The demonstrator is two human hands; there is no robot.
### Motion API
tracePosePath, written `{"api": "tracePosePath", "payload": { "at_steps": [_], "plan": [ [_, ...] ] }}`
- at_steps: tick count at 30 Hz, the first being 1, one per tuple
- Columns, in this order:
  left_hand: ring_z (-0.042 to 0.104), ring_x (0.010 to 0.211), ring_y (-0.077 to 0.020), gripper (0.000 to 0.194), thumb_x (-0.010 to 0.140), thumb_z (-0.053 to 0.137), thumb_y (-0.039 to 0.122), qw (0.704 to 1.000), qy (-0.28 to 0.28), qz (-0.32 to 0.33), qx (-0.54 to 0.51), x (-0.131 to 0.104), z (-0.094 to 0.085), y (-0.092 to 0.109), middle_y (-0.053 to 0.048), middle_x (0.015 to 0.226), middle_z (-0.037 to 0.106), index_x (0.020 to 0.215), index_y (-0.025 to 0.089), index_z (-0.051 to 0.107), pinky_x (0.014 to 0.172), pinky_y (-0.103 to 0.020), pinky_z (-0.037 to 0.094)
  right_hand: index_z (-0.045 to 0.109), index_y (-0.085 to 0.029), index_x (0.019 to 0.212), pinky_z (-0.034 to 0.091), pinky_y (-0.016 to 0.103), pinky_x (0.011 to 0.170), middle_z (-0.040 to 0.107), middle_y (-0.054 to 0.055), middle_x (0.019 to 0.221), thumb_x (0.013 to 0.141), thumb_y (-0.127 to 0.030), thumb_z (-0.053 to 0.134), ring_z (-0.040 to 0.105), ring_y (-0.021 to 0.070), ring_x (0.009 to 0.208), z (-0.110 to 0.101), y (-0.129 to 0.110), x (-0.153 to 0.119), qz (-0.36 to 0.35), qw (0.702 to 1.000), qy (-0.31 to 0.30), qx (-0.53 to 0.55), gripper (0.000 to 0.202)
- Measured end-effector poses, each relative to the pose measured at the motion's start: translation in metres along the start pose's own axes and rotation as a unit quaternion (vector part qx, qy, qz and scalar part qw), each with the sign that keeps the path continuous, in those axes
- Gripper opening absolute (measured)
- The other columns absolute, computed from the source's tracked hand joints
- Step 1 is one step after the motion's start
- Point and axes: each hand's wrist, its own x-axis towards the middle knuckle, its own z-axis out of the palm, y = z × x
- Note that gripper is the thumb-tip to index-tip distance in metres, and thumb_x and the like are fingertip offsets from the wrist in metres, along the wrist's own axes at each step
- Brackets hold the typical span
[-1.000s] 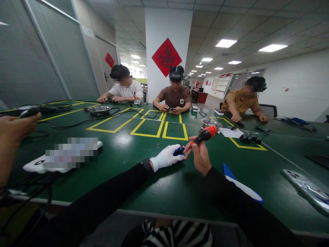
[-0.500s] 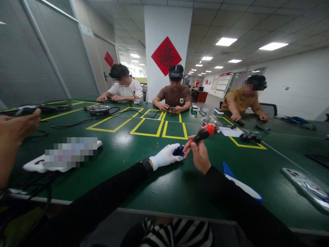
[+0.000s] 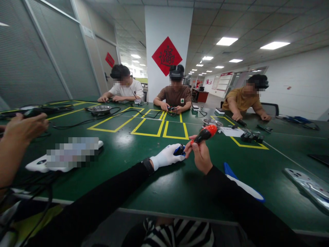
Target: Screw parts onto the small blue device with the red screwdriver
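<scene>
A white glove with blue fingers covers my left hand [image 3: 168, 155], which is closed around a small black part [image 3: 181, 149] with a shiny round top. Much of that part is hidden by the glove, so its kind is unclear. Bare, my right hand [image 3: 202, 154] grips a screwdriver [image 3: 204, 134] by its red-and-black handle. The handle tilts up to the right, while the shaft points down toward the black part; its tip cannot be made out. To the right of my right forearm lies a loose blue-and-white glove [image 3: 243, 185] on the green table [image 3: 144, 192].
Left of me is a phone in a white case [image 3: 38, 164], near a co-worker's hand [image 3: 25, 128]. Another phone [image 3: 305, 187] lies far right. Beyond are several black parts [image 3: 252, 136], white paper [image 3: 231, 131] and metal bowls [image 3: 99, 109]. Three people sit opposite.
My hands and the screwdriver hold nearly the same pose. The view has shifted slightly, and the co-worker's hand at the left reaches a little farther into view.
</scene>
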Motion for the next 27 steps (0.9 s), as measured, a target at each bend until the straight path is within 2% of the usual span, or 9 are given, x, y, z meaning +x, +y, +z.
{"api": "tracePosePath", "payload": {
  "at_steps": [7, 12, 16, 19, 23, 25, 27],
  "plan": [
    [0.053, 0.068, -0.0137, 0.027, 0.078, 0.056, 0.043, 1.000, 0.000, -0.010, 0.003, 0.003, 0.001, -0.004, 0.001, 0.075, 0.060, 0.082, 0.016, 0.057, 0.065, -0.024, 0.040, 0.042, -0.021, 0.109, 0.047, 0.026, 0.057, 0.063, -0.001, 0.076, 0.094, -0.037, 0.039, 0.058, 0.0101, 0.050, 0.000, 0.002, -0.001, -0.002, 1.000, 0.005, 0.000, 0.022],
    [0.053, 0.064, -0.0133, 0.029, 0.078, 0.055, 0.043, 1.000, 0.006, -0.020, -0.003, 0.003, 0.003, -0.008, 0.001, 0.074, 0.060, 0.088, 0.015, 0.059, 0.061, -0.024, 0.040, 0.047, -0.020, 0.105, 0.051, 0.028, 0.056, 0.067, 0.001, 0.077, 0.089, -0.039, 0.050, 0.061, 0.0119, 0.051, 0.000, -0.005, 0.004, 0.038, 0.998, 0.040, 0.035, 0.025],
    [0.053, 0.065, -0.0135, 0.029, 0.078, 0.055, 0.043, 1.000, 0.010, -0.022, 0.011, 0.002, 0.002, -0.006, 0.001, 0.074, 0.060, 0.088, 0.016, 0.060, 0.061, -0.024, 0.040, 0.054, -0.017, 0.082, 0.052, 0.029, 0.056, 0.065, -0.001, 0.061, 0.077, -0.030, 0.067, 0.061, 0.0138, 0.049, -0.002, -0.014, 0.006, 0.037, 0.997, 0.066, -0.004, 0.019],
    [0.053, 0.068, -0.0144, 0.028, 0.078, 0.056, 0.043, 1.000, 0.012, -0.020, 0.012, 0.002, 0.002, -0.003, 0.000, 0.075, 0.060, 0.086, 0.016, 0.060, 0.063, -0.024, 0.041, 0.049, -0.019, 0.071, 0.046, 0.025, 0.044, 0.062, -0.003, 0.056, 0.076, -0.029, 0.068, 0.054, 0.0108, 0.040, -0.002, -0.017, 0.006, 0.031, 0.996, 0.084, -0.012, 0.022],
    [0.053, 0.068, -0.0149, 0.028, 0.078, 0.056, 0.043, 0.999, 0.016, -0.029, 0.009, 0.002, 0.002, -0.001, 0.000, 0.074, 0.060, 0.085, 0.016, 0.060, 0.065, -0.025, 0.041, 0.045, -0.021, 0.078, 0.033, 0.019, 0.034, 0.058, -0.007, 0.051, 0.080, -0.033, 0.064, 0.045, 0.0075, 0.033, -0.003, -0.016, 0.010, 0.059, 0.995, 0.081, 0.026, 0.023],
    [0.054, 0.067, -0.0150, 0.030, 0.078, 0.055, 0.044, 0.999, 0.012, -0.036, 0.006, 0.002, 0.002, -0.001, 0.000, 0.073, 0.060, 0.086, 0.016, 0.060, 0.066, -0.026, 0.042, 0.047, -0.021, 0.084, 0.034, 0.018, 0.035, 0.055, -0.009, 0.048, 0.081, -0.034, 0.063, 0.045, 0.0074, 0.034, -0.005, -0.016, 0.013, 0.070, 0.995, 0.067, 0.033, 0.021],
    [0.054, 0.068, -0.0151, 0.031, 0.077, 0.055, 0.045, 0.999, 0.017, -0.039, 0.005, 0.001, 0.002, -0.001, 0.000, 0.074, 0.061, 0.088, 0.016, 0.060, 0.066, -0.026, 0.041, 0.050, -0.020, 0.095, 0.041, 0.020, 0.042, 0.055, -0.008, 0.053, 0.082, -0.034, 0.060, 0.049, 0.0080, 0.039, -0.007, -0.016, 0.015, 0.075, 0.995, 0.049, 0.046, 0.021]
  ]
}}
